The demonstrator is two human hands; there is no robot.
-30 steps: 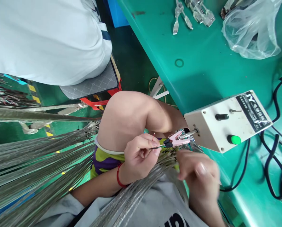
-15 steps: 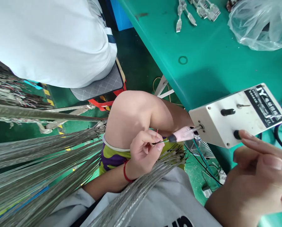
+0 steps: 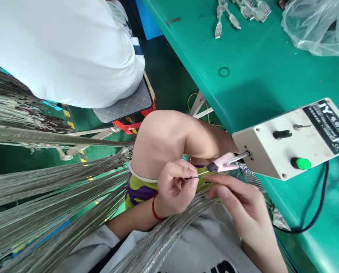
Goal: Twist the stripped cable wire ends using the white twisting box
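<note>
My left hand (image 3: 173,185) pinches thin stripped wires, a red strand sticking up, whose ends are clamped in a pink clip (image 3: 222,163) on the shaft of a white box machine (image 3: 288,140). My right hand (image 3: 237,206) reaches in just below the clip, fingers held together near the wires; I cannot see anything in it. A thick bundle of grey cables (image 3: 58,212) lies across my lap under both hands. The machine has a green button (image 3: 301,163) and a black knob (image 3: 281,134).
The machine stands on a green table (image 3: 243,76) with clear USB connectors (image 3: 240,15) and a plastic bag (image 3: 317,26) at the far edge. Another person in a white shirt (image 3: 61,45) sits to the left on a cushioned stool (image 3: 124,106). A black cord (image 3: 314,212) trails from the machine.
My right hand has come back from the green button on the machine to the wires below the pink clip. My left hand kept its pinch on the wires.
</note>
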